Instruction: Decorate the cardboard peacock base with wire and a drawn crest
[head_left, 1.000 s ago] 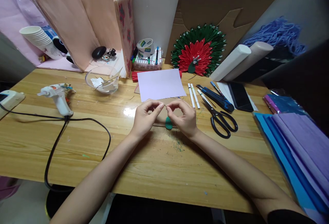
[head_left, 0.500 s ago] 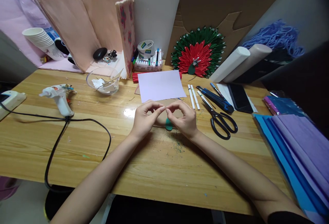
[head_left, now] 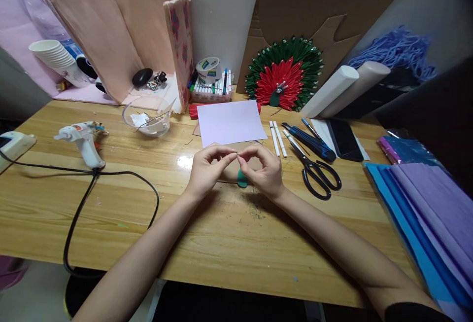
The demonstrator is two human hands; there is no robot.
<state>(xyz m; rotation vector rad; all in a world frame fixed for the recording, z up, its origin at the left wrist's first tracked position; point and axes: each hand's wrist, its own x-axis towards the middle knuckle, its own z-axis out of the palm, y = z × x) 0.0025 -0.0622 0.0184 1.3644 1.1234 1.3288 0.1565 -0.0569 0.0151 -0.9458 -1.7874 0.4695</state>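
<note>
Pinches a tiny, indistinct piece between the meeting fingertips of left hand and right hand, near a green cutout and lilac sheet.

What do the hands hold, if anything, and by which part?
The left hand and right hand pinch close together; whether something tiny is held cannot be told.

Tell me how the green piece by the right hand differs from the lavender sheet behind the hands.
Colour: the green piece is deep green; the lavender sheet is pale purple.
Size: the green piece looks far smaller than the lavender sheet.
Outline: the green piece shows a rounded edge, the lavender sheet straight sides.
View: the right hand partly hides the green piece; the lavender sheet is mostly in sight.
Shared: both look flat.
</note>
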